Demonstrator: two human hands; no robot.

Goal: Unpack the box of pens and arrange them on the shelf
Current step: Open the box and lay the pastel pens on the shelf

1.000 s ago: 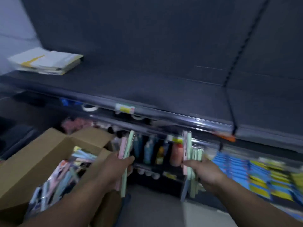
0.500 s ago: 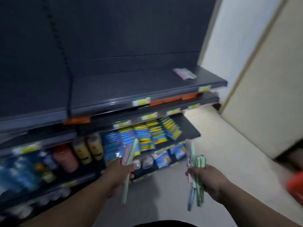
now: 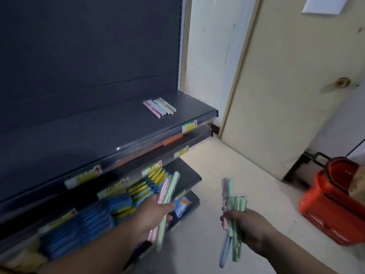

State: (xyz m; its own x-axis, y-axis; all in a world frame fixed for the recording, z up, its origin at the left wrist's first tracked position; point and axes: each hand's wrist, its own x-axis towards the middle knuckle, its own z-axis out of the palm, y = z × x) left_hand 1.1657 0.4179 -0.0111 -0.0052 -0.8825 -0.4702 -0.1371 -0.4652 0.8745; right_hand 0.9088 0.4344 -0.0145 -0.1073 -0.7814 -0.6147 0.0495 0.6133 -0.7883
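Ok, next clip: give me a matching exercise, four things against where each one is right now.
Things:
1. row of pens
2. pink and green pens
3. mixed bunch of pens
4. red basket

Places:
A. on the floor by the door
B. held in the left hand
C. lying on the top shelf
D. held in the right hand

Pairs: 1-C, 2-B, 3-D, 4-A
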